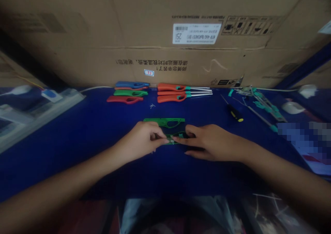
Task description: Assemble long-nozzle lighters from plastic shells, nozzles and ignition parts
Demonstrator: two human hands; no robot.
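Observation:
A green plastic lighter shell (165,122) lies on the blue table (85,130) in front of me. My left hand (143,139) is closed in a pinch at the shell's lower edge, on a small part I cannot make out. My right hand (209,140) meets it from the right, fingers curled and pressed on the same green shell and a small teal piece (181,135). The fingertips of both hands almost touch.
Several coloured lighter shells (128,92) and finished orange long-nosed lighters (181,92) lie in rows by a big cardboard box (165,37). A small screwdriver (234,112) and a heap of teal-tipped metal tubes (261,104) lie at right. A grey tray (31,113) stands at left.

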